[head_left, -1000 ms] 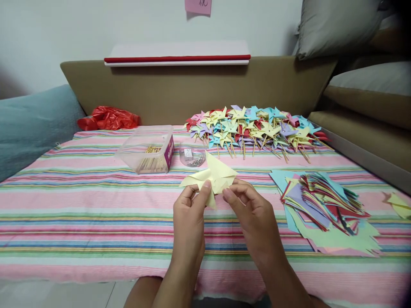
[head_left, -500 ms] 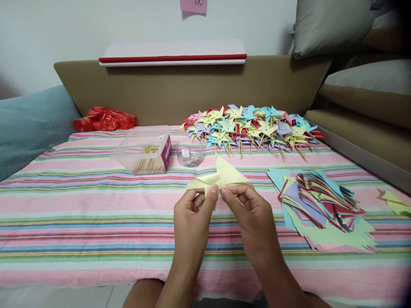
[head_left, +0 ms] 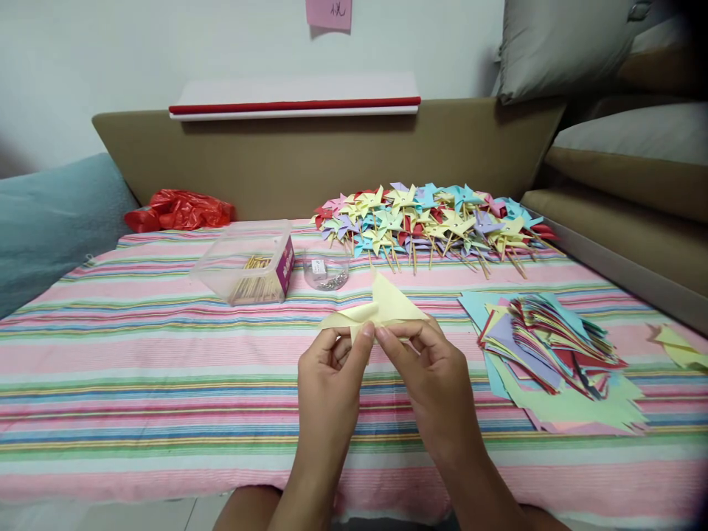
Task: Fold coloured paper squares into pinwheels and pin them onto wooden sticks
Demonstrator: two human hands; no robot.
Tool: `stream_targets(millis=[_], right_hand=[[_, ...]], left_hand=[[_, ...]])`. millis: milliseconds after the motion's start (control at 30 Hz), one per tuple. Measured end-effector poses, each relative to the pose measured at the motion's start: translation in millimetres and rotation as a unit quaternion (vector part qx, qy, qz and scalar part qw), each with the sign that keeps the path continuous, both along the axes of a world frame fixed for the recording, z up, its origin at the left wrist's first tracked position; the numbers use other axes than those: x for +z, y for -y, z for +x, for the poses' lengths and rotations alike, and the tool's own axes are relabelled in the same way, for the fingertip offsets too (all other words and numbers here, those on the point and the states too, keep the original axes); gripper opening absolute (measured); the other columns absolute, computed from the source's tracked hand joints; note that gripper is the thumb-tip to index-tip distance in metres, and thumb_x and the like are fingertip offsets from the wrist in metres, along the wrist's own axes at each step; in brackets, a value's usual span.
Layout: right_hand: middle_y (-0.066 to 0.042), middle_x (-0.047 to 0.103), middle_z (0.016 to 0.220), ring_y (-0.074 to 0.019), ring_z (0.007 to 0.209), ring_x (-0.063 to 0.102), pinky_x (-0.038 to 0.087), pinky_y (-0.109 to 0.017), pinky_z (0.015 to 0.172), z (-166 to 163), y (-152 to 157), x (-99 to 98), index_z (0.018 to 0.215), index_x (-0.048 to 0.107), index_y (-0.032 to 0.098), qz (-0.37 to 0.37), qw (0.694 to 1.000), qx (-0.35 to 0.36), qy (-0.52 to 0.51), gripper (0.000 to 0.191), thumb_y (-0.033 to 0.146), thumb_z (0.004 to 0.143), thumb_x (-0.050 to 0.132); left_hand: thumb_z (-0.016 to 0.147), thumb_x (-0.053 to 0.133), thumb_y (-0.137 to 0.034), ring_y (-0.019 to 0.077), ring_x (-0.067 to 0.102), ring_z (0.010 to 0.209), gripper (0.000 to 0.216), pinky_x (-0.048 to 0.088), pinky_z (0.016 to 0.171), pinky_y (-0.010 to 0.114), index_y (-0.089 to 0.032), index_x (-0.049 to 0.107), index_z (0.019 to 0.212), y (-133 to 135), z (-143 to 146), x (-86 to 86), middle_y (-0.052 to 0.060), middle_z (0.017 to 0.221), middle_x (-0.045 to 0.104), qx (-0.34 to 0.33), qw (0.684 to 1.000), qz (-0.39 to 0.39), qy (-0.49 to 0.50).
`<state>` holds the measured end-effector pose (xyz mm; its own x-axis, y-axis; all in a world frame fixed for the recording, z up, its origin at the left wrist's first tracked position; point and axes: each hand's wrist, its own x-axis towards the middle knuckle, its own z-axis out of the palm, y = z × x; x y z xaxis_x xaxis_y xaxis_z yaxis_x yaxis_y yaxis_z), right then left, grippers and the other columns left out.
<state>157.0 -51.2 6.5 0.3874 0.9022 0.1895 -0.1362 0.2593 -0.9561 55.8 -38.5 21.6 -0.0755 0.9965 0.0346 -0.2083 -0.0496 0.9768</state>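
The head camera looks forward and down at the nearby hands (head_left: 332, 369) (head_left: 439, 375).

Holds left hand (head_left: 332, 372) and right hand (head_left: 436, 369) close together, slants both forearms (head_left: 310, 472) inward, and pinches with thumbs (head_left: 362, 346) nearly meeting above curled fingers (head_left: 333, 335).

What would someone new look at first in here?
Probably the heap of colorful paper pinwheels at the back of the striped cloth, right of center. Next, the pale yellow paper held by the left hand and right hand, out front. The crumpled red plastic shines at back left.
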Motion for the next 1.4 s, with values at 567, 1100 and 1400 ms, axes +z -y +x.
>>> stream_targets(millis=[567, 1100, 1400], right_hand=[[-0.004, 0.056, 0.102, -0.0176, 0.092, 0.066, 0.058, -0.029, 0.077, -3.6, 0.3, -3.0, 0.079, 0.071, 0.021, 0.009, 1.000, -0.019, 0.021, 0.013, 0.033, 0.084, 0.074], [-0.006, 0.067, 0.121, -0.0286, 0.118, 0.059, 0.049, -0.041, 0.095, 32.4, -0.2, 1.5, 0.091, 0.080, 0.027, -0.032, 0.988, 0.008, 0.151, 0.018, 0.036, 0.077, 0.076], [-0.005, 0.068, 0.115, -0.0276, 0.109, 0.062, 0.048, -0.040, 0.093, 37.1, 0.3, 0.5, 0.092, 0.081, 0.026, -0.055, 0.981, 0.058, 0.176, 0.016, 0.034, 0.081, 0.072]], left_hand=[[0.078, 0.080, -0.036, 0.0106, 0.051, 0.058, 0.022, 0.041, 0.058, 0.020, -0.017, 0.069, 0.073, 1.3, 0.5, 3.5, -0.004, 0.057, 0.056, -0.001, 1.000, -0.001, 0.000], [0.082, 0.075, -0.043, 0.0133, 0.046, 0.060, 0.029, 0.036, 0.057, 0.024, -0.019, 0.065, 0.069, -7.2, -9.7, -10.1, -0.002, 0.062, 0.053, -0.091, 0.991, 0.031, -0.088], [0.084, 0.071, -0.042, 0.0176, 0.054, 0.068, 0.025, 0.041, 0.064, 0.027, -0.020, 0.068, 0.071, -10.7, -17.4, -8.3, 0.002, 0.069, 0.062, -0.111, 0.975, 0.066, -0.182]])
